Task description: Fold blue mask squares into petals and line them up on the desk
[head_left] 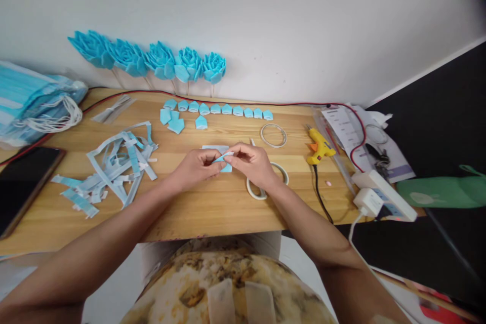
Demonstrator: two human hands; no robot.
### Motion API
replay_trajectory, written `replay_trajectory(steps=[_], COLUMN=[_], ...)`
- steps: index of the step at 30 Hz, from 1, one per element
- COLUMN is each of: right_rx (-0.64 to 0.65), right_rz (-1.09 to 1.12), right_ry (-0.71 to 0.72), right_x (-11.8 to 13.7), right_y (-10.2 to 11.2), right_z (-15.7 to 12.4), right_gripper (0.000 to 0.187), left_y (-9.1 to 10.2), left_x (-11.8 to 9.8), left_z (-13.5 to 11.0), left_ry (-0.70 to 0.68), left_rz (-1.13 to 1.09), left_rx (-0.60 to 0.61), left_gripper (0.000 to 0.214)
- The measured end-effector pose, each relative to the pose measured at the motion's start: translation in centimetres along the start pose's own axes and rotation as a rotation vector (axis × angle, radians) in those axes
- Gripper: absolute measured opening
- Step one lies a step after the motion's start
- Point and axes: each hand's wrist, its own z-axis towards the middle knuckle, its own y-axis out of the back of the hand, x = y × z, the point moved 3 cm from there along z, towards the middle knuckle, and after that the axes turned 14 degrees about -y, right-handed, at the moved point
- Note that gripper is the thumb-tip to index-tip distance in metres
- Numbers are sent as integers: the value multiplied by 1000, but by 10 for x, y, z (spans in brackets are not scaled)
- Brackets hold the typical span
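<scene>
Between both hands, at the middle of the table, is a small blue and white fabric piece. My left hand pinches it from the left, and my right hand grips its right side with thumb and fingers. Beneath the hands, more flat pale fabric lies on the wood. A roll of white tape sits partly under my right wrist. Behind the hands runs a row of several folded blue petals, with a few looser petals in front of it.
Several blue fabric flowers on sticks lean at the wall. Cut strips, a phone and bagged masks are on the left. Rightward lie a second tape ring, a yellow glue gun and a power strip.
</scene>
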Motion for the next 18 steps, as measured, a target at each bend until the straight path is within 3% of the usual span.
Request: replay_trajectory(steps=[6, 10, 18], right_rx=[-166, -192, -184], right_rz=[-275, -427, -513], right_ry=[356, 566, 695], right_x=[8, 8, 11], right_y=[2, 3, 4], right_z=[-5, -7, -8], right_gripper=[11, 15, 30], left_y=[1, 0, 0], left_x=[0, -1, 2], left_z=[-1, -1, -1], left_ry=[60, 67, 59], left_rz=[-130, -210, -285], left_rx=[10, -12, -38], left_gripper=[30, 30, 30])
